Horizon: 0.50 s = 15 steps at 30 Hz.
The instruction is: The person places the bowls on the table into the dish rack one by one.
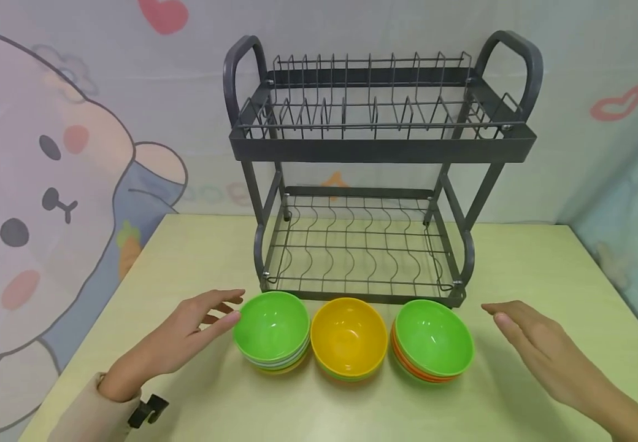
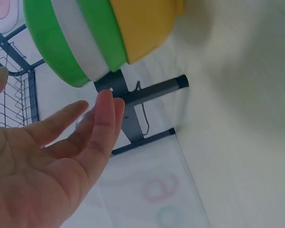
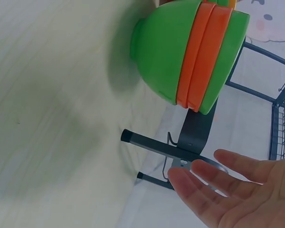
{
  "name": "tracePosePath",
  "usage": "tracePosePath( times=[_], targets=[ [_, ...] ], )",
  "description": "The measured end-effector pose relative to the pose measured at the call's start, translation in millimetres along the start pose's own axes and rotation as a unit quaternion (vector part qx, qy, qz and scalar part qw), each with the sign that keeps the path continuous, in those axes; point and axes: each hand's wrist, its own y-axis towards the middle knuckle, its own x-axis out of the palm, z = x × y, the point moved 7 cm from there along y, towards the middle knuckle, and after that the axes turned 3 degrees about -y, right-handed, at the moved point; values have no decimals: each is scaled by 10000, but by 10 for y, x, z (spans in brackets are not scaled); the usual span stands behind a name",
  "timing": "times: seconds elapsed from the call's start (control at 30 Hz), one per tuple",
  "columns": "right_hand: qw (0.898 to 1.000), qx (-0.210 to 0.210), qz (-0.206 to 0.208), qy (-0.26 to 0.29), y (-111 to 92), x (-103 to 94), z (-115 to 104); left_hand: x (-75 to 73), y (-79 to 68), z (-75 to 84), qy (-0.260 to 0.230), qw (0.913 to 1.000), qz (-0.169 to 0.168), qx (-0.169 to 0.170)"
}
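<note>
Three stacks of bowls stand in a row on the table. The left stack (image 1: 272, 328) has a green bowl on top, with white, green and yellow ones beneath in the left wrist view. An orange-yellow bowl (image 1: 349, 337) tops the middle stack. In the right stack (image 1: 435, 337), green bowls lie above and below orange ones (image 3: 206, 57). My left hand (image 1: 194, 331) is beside the left stack, thumb tip right at its rim in the head view, fingers loosely bent and holding nothing. Off to the right of the right stack, my right hand (image 1: 540, 344) holds nothing, its fingers nearly straight.
A dark two-tier dish rack (image 1: 382, 150) stands directly behind the bowls, its wire shelves bare. The pale table (image 1: 203, 258) extends to both sides of it. Behind hangs a printed cloth (image 1: 203, 110) with a cartoon animal at left.
</note>
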Motion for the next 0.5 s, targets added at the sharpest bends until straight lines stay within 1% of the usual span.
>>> tracePosePath(
  times=[0.1,0.33,0.5],
  targets=[
    [9999,132,-33,47,5,-22,-9,-7,42,24,-124,9998,22,-141],
    [9984,526,-185,73,68,-28,-37,-4,93,19,-597,9958,37,-690],
    [9976,652,-210,90,101,-25,-64,25,108,40,-846,9928,-79,-843]
  ],
)
